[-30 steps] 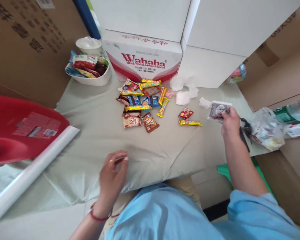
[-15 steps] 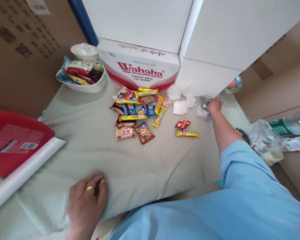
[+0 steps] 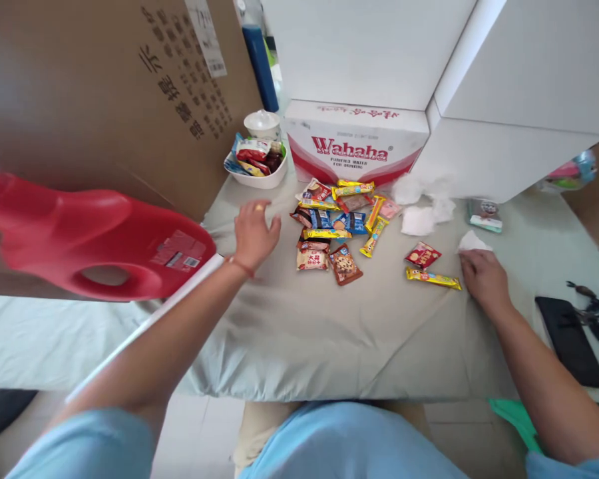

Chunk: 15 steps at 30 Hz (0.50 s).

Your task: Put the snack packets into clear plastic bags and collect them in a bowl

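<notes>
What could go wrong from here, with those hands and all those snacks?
The right hand, at a white tissue, is right beside a yellow-wrapped bar, so a sideways sweep could knock the bar away. The right forearm is close to a black phone-like slab near the front edge of the table; a bump might push it off. The open left hand is near the heap of snacks and might scatter some.

Soft light, wide-angle edge distortion

Place: domestic room or small office, exact kind not determinable. Evidence: cloth-covered desk [image 3: 369,332]; packaged snacks [image 3: 352,223] spread between left fingers [image 3: 246,214] and right fingers [image 3: 471,263]; Wahaha water carton [image 3: 352,156] set beyond them; phone [image 3: 569,339] laid right of right fingers.
</notes>
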Each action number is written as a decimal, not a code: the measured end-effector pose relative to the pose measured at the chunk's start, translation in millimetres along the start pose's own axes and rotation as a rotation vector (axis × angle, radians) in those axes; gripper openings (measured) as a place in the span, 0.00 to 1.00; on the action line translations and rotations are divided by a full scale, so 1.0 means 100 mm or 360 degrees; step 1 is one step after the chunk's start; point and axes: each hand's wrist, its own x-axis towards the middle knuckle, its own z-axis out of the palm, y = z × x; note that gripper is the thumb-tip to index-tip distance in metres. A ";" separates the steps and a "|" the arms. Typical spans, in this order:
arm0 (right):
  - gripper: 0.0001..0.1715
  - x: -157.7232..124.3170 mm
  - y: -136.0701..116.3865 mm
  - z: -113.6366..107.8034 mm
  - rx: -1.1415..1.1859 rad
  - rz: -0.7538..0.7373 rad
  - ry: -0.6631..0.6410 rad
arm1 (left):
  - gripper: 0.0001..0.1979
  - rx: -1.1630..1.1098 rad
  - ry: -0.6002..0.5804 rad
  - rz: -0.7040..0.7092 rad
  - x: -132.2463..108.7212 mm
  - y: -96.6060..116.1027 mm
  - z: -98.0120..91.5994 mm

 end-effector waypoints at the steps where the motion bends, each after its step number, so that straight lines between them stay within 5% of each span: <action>1: 0.23 -0.07 -0.01 0.02 0.0021 0.0018 0.0050 | 0.21 0.0008 0.0019 0.0002 0.26 0.00 0.05; 4: 0.23 -0.24 -0.06 0.03 0.0051 0.0016 0.0132 | 0.21 0.0055 -0.0002 -0.0004 0.83 -0.08 0.20; 7: 0.23 -0.36 -0.10 0.02 0.0053 -0.0016 0.0139 | 0.24 0.0054 -0.0053 -0.0052 1.00 -0.17 0.34; 12: 0.22 -0.42 -0.11 0.02 0.0080 -0.0005 0.0128 | 0.07 -0.0021 -0.0050 0.0049 0.47 -0.20 0.44; 15: 0.23 -0.42 -0.13 0.03 0.0095 0.0040 0.0131 | 0.11 -0.0047 -0.0050 0.0159 -0.12 -0.16 0.32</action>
